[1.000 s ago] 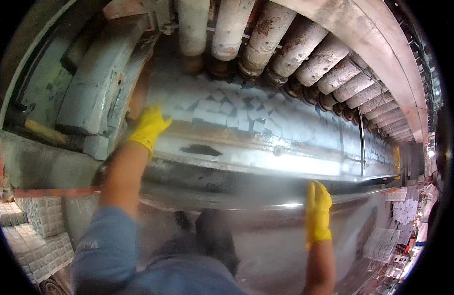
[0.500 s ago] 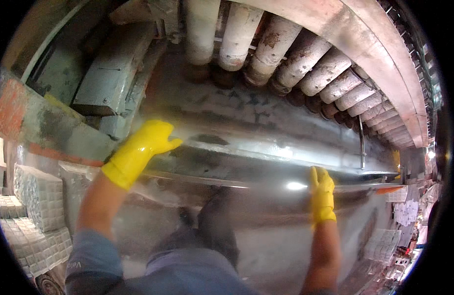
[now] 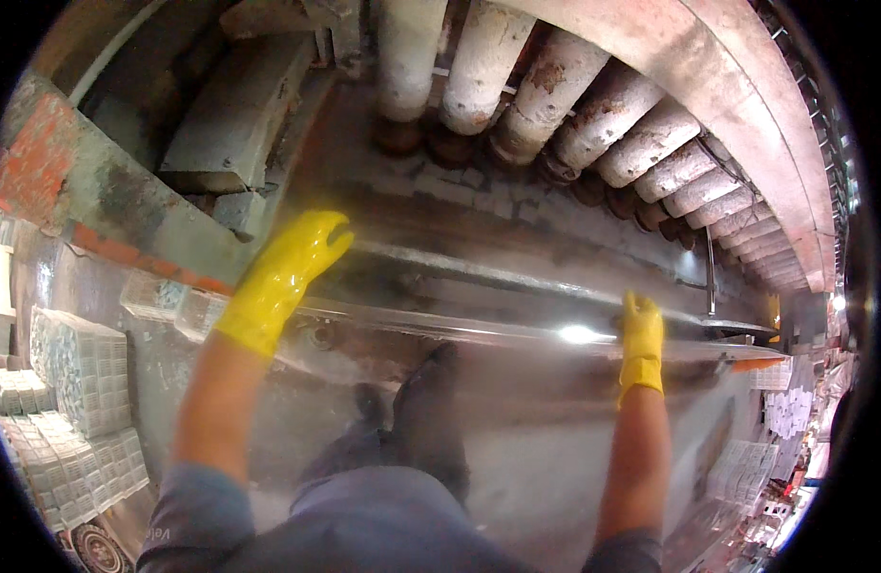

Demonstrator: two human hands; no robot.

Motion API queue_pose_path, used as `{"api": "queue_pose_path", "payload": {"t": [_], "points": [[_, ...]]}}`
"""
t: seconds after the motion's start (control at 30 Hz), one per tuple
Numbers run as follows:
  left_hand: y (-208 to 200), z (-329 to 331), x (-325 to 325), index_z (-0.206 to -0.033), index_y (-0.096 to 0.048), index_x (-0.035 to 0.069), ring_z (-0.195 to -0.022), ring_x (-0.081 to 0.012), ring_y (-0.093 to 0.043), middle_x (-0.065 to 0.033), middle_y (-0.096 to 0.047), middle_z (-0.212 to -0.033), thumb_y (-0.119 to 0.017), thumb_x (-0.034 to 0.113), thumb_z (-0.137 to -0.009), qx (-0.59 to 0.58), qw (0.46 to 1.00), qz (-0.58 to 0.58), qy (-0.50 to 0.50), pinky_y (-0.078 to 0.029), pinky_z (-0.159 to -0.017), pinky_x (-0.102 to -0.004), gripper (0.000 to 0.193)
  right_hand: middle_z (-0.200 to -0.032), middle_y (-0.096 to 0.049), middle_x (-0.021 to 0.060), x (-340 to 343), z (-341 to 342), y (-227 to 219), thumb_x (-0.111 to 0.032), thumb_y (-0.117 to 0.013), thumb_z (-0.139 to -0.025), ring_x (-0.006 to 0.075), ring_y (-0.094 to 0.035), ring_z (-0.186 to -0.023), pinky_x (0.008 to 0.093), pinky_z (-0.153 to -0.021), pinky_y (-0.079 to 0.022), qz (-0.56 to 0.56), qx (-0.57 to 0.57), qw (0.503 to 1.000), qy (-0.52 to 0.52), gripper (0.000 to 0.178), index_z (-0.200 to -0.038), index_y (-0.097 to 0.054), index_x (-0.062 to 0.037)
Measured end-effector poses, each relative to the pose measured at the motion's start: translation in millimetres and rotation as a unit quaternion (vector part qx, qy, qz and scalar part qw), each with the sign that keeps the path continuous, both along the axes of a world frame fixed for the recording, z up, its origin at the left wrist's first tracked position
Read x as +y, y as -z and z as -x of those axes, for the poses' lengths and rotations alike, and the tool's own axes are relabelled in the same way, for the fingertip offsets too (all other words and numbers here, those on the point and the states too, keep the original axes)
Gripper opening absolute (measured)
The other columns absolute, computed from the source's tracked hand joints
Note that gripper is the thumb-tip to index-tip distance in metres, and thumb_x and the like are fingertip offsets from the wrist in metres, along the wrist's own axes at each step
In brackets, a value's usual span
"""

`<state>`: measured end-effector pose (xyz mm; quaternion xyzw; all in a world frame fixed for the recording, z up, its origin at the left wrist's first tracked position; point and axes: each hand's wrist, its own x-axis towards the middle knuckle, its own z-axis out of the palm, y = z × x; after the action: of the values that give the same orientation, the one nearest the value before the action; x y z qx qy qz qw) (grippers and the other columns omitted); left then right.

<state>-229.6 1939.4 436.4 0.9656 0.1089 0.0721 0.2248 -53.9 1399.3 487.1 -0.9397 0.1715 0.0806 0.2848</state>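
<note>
Both my hands wear wet yellow rubber gloves. My left hand is at the left end of a long, pale, wet strip. Its fingers are bent, with a gap between thumb and fingers and nothing visible in it. Farther right, my right hand is closed, its fingers bent together at the same strip. What they grip, if anything, cannot be made out. Nearer me, a shiny wet ledge runs alongside the strip.
A row of thick, stained cylinders stands beyond, beneath a curved pale beam. At left are a grey metal box and an orange-stained beam. White stacks stand below it. A thin rod hangs at right.
The view has shifted slightly. My left hand shows a little higher, its thumb drawn nearer the fingers. My right hand shows higher and farther right.
</note>
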Motion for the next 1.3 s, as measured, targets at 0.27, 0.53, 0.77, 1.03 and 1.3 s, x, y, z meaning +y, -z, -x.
{"api": "queue_pose_path", "payload": {"t": [0.27, 0.53, 0.77, 1.03, 1.3], "points": [[-8.1, -8.4, -4.8, -0.115, -0.074, 0.007, -0.111, -0.0393, -0.064, -0.0183, -0.072, -0.115, -0.071, 0.032, -0.089, 0.025, 1.000, 0.003, -0.014, -0.050, -0.098, -0.0479, 0.035, -0.075, -0.071, 0.0106, 0.5, -2.8, -4.1, -0.046, -0.064, -0.097, 0.0201, -0.071, -0.061, 0.0341, -0.054, -0.057, 0.031, 0.012, 0.999, -0.009, 0.045, -0.113, -0.072, -0.0049], [6.1, -18.6, 4.0, -0.115, -0.073, 0.006, -0.112, -0.0392, -0.064, -0.0188, -0.072, -0.116, -0.072, 0.031, -0.089, 0.030, 0.999, -0.018, -0.030, -0.050, -0.098, -0.0474, 0.036, -0.074, -0.072, 0.0112, -16.0, -19.2, 16.4, -0.043, -0.065, -0.097, 0.0224, -0.070, -0.058, 0.0366, -0.052, -0.056, 0.088, -0.048, 0.992, -0.073, 0.041, -0.108, -0.071, -0.0040], [-8.3, -37.2, 1.8, -0.116, -0.073, 0.004, -0.112, -0.0390, -0.065, -0.0202, -0.071, -0.118, -0.073, 0.031, -0.088, 0.035, 0.999, 0.012, -0.031, -0.050, -0.099, -0.0462, 0.039, -0.075, -0.072, 0.0117, -57.3, -52.0, 56.4, -0.045, -0.063, -0.096, 0.0225, -0.070, -0.059, 0.0366, -0.056, -0.056, 0.177, -0.105, 0.965, -0.163, 0.045, -0.109, -0.071, -0.0036], [3.8, -55.4, 17.8, -0.116, -0.072, 0.003, -0.111, -0.0384, -0.066, -0.0202, -0.071, -0.117, -0.074, 0.030, -0.088, 0.043, 0.999, 0.004, -0.024, -0.051, -0.099, -0.0457, 0.039, -0.080, -0.075, 0.0121, -20.7, -62.0, 23.8, -0.046, -0.060, -0.097, 0.0234, -0.073, -0.064, 0.0376, -0.067, -0.057, 0.122, 0.006, 0.989, -0.081, 0.045, -0.113, -0.073, -0.0061], [0.6, -68.9, 23.7, -0.115, -0.072, 0.002, -0.110, -0.0378, -0.067, -0.0202, -0.072, -0.115, -0.074, 0.028, -0.089, 0.058, 0.998, 0.024, -0.024, -0.052, -0.097, -0.0450, 0.037, -0.087, -0.074, 0.0130, -25.2, -77.6, 25.2, -0.043, -0.062, -0.095, 0.0259, -0.072, -0.076, 0.0389, -0.072, -0.056, 0.212, -0.002, 0.964, -0.161, 0.041, -0.114, -0.072, -0.0076]]}}
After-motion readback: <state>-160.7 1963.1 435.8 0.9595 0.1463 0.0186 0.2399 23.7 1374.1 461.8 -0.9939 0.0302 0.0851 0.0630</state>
